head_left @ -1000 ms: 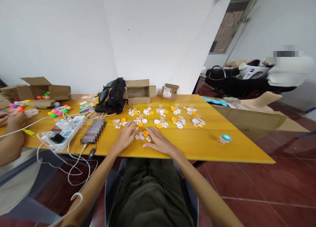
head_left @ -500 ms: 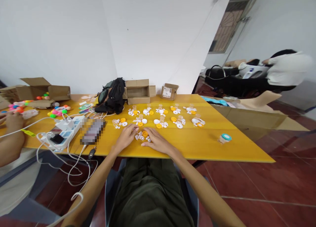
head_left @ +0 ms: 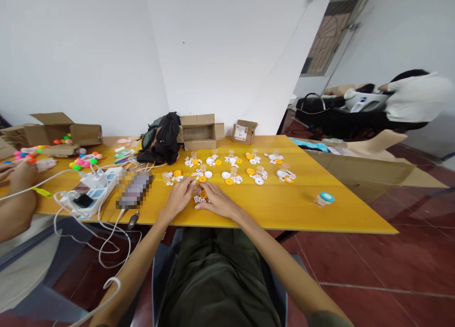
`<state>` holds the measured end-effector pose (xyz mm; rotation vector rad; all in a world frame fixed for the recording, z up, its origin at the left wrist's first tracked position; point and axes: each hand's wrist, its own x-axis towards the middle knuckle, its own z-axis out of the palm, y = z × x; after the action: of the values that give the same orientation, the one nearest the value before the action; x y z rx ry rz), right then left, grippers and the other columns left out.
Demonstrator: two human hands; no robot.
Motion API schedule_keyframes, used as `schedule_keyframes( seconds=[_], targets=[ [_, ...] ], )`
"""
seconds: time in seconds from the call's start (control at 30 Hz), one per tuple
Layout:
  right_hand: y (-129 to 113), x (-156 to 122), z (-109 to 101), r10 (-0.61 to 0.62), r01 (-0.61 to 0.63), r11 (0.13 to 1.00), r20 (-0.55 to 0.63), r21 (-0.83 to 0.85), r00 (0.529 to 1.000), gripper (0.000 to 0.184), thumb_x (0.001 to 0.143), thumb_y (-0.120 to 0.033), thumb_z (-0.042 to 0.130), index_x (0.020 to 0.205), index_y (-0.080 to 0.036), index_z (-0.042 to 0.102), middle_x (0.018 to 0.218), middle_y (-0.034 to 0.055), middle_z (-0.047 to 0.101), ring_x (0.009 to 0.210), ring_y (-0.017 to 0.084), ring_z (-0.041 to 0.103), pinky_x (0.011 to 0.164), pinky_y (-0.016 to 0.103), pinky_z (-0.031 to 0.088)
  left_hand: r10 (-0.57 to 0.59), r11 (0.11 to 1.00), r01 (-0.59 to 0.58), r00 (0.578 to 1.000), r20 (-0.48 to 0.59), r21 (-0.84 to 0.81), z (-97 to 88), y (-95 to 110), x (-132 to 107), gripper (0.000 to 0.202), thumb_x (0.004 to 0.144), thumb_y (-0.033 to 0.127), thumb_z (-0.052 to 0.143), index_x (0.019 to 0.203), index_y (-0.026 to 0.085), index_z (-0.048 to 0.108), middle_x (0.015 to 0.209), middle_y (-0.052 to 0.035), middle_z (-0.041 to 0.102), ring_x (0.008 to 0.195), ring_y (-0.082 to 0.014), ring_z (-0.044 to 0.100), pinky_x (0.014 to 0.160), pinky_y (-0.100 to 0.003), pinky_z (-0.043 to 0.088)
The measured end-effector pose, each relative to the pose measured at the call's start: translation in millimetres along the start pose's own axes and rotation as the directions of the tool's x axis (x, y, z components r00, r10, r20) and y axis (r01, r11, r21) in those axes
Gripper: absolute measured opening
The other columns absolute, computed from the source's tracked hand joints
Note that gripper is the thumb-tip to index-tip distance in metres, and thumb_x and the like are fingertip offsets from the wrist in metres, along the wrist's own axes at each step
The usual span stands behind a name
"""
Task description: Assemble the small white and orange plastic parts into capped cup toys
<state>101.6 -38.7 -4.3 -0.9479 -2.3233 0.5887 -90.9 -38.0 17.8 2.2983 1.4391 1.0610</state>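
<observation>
On the yellow table, a small pile of white spoked wheels [head_left: 199, 199] and an orange wheel [head_left: 203, 194] lies between my hands. From the left, my left hand [head_left: 180, 195] curves around the pile, fingers bent and apart. My right hand [head_left: 217, 201] cups the other side, its thumb stretched along the near edge and its fingers over the orange wheel. Part of the pile is hidden under the fingers. A clear rim shows beside my left fingertips, too small to make out.
Behind are two rows of similar wheel sets with clear cups [head_left: 233, 171]. A teal-lidded jar [head_left: 325, 198] stands at right. A power strip [head_left: 103, 190], cables and a phone [head_left: 135, 189] lie left. A backpack [head_left: 160, 138] and cardboard boxes [head_left: 199, 133] stand behind. Another person's hand [head_left: 22, 173] is at far left.
My right hand has slid left, and the orange wheel has shifted left with it. My hands are closer together and the pile is tighter.
</observation>
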Motion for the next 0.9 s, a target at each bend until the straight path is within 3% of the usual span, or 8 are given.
schedule_keyframes(
  seconds=[0.4,0.7,0.9],
  targets=[
    [-8,8,1,-0.01,0.009,0.999,0.025,0.04,1.0,0.05,0.086,-0.041,0.076,0.126,-0.019,0.056,0.132,0.0155,0.06,0.126,0.029,0.057,0.108,0.047,0.046,-0.019,1.0,0.02,0.997,-0.07,0.003,-6.5,-1,2,0.029,0.101,0.036,0.042,0.087,0.021,0.062,0.084,-0.0042,0.068,0.079,-0.0211,0.064,0.08,-0.034,0.052],
    [-9,16,8,-0.046,0.046,0.999,0.023,0.001,0.999,0.04,0.088,-0.04,0.075,0.118,-0.02,0.058,0.124,0.0138,0.063,0.121,0.029,0.059,0.104,0.047,0.049,-0.048,0.998,0.05,0.998,-0.05,0.039,-8.9,-2,4,0.033,0.101,0.037,0.042,0.074,0.022,0.055,0.072,-0.002,0.062,0.071,-0.0203,0.061,0.071,-0.032,0.048],
    [-9,24,13,-0.065,0.066,0.997,0.035,-0.027,0.997,0.038,0.087,-0.048,0.073,0.109,-0.02,0.06,0.116,0.0124,0.064,0.115,0.028,0.061,0.102,0.046,0.05,-0.075,0.994,0.078,0.996,-0.039,0.083,-11.4,-7,4,0.037,0.101,0.039,0.041,0.069,0.023,0.051,0.066,-0.0011,0.058,0.07,-0.0211,0.06,0.068,-0.032,0.046]
  ],
)
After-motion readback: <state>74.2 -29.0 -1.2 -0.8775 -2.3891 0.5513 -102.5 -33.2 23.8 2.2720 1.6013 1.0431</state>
